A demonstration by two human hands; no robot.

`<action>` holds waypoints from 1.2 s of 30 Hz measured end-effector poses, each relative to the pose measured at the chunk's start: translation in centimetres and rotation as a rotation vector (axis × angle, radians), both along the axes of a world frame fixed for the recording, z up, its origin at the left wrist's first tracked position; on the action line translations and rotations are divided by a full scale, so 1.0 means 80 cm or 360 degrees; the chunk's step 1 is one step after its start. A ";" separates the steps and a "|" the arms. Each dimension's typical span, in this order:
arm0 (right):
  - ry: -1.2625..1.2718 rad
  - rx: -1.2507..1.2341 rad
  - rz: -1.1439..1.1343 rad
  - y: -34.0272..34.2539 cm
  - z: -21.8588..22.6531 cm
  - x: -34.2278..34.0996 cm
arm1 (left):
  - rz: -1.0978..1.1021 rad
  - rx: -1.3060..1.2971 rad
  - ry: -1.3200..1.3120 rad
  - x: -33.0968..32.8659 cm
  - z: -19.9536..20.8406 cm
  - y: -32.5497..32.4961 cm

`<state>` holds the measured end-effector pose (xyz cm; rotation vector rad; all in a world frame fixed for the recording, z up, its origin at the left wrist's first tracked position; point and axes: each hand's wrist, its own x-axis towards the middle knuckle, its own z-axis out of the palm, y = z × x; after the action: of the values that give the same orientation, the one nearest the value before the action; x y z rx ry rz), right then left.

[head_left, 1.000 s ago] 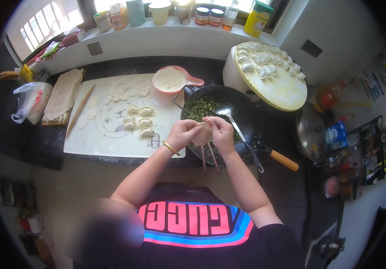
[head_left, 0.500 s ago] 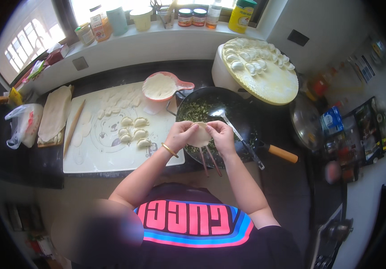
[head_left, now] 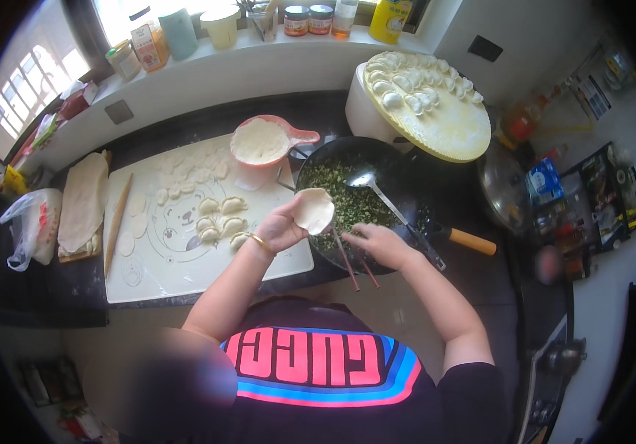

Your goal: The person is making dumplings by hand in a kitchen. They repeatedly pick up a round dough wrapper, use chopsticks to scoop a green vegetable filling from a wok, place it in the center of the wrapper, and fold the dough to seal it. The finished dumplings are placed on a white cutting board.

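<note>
My left hand point(head_left: 282, 228) holds a round, flat dumpling wrapper point(head_left: 313, 211) on its fingers and palm, beside the left rim of a black wok point(head_left: 425, 185). Chopped green filling point(head_left: 333, 174) covers much of the wok's inside. At the near rim, my right hand point(head_left: 381, 246) has its fingers closed at a pair of brown chopsticks point(head_left: 352, 271), whose near ends jut out toward me. A metal spoon point(head_left: 384, 197) lies in the wok, its handle over the near right rim. Several folded dumplings point(head_left: 233, 205) sit on the white mat point(head_left: 273, 263) to the left.
A round tray point(head_left: 455, 122) bearing several dumplings stands behind the wok. A pink-rimmed bowl of flour point(head_left: 260, 140) sits at the mat's far edge. A rolling pin point(head_left: 117, 226) and a sheet of dough point(head_left: 83, 203) lie left. The wok's wooden handle point(head_left: 472, 241) points right.
Both hands held the wrapper before. Now my left hand alone has it, slightly further left, and my right hand has let go and moved down to the chopsticks.
</note>
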<state>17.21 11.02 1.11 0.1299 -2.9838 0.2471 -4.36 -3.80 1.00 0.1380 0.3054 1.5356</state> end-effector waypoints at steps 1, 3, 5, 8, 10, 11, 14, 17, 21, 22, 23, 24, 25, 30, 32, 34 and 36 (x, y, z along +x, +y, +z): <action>-0.0014 0.0001 0.0103 -0.003 -0.004 0.000 | 0.0008 0.0088 -0.0118 -0.004 -0.004 0.001; -0.0009 -0.0032 0.0260 -0.014 0.000 -0.006 | 0.0077 0.0091 -0.0167 -0.011 -0.009 -0.002; 0.0025 -0.0094 0.0364 -0.020 0.004 -0.015 | 0.0114 0.0091 -0.0334 -0.019 -0.021 -0.006; 0.0135 -0.0056 0.0360 -0.015 -0.008 -0.028 | 0.0175 -0.0005 -0.0356 -0.028 -0.036 -0.009; 0.0356 -0.0198 -0.0072 -0.015 -0.003 -0.028 | 0.0220 -0.0022 -0.0234 -0.027 -0.037 -0.013; 0.0541 -0.0438 -0.0290 -0.013 0.001 -0.029 | 0.0227 -0.0024 -0.0205 -0.025 -0.036 -0.015; 0.0790 -0.0917 -0.0880 0.010 0.005 -0.021 | 0.0265 -0.0048 -0.0172 -0.022 -0.037 -0.018; 0.0993 -0.1629 -0.1282 0.022 0.000 -0.001 | 0.0266 -0.0002 -0.0230 -0.023 -0.044 -0.023; 0.0942 -0.1448 -0.1297 0.030 -0.023 0.009 | 0.0251 0.0090 -0.0332 -0.024 -0.056 -0.021; 0.0894 -0.1544 -0.1275 0.025 -0.030 0.006 | 0.0269 0.0069 -0.0324 -0.023 -0.057 -0.021; 0.0757 -0.1567 -0.1258 0.007 -0.015 -0.002 | 0.0297 0.0048 -0.0311 -0.022 -0.056 -0.021; 0.0618 -0.1525 -0.1143 0.002 -0.015 -0.003 | 0.0319 0.0028 -0.0300 -0.022 -0.055 -0.021; 0.0545 -0.1484 -0.1059 -0.005 -0.011 -0.002 | 0.0323 0.0033 -0.0300 -0.022 -0.055 -0.022; 0.0763 -0.1803 -0.1447 0.002 0.000 0.028 | 0.0377 -0.0001 -0.0228 -0.021 -0.053 -0.026; 0.0862 -0.1870 -0.1527 0.011 -0.006 0.041 | 0.0390 0.0003 -0.0237 -0.021 -0.052 -0.028; 0.0700 -0.1949 -0.1549 0.008 -0.013 0.038 | 0.0394 0.0009 -0.0246 -0.021 -0.054 -0.030; 0.0739 -0.2160 -0.1491 0.006 -0.030 0.032 | 0.0380 0.0027 -0.0252 -0.022 -0.059 -0.029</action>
<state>19.76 11.49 -1.33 -1.0782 -1.5957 1.6095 -6.11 -6.12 -3.74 -0.0078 0.1877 1.7749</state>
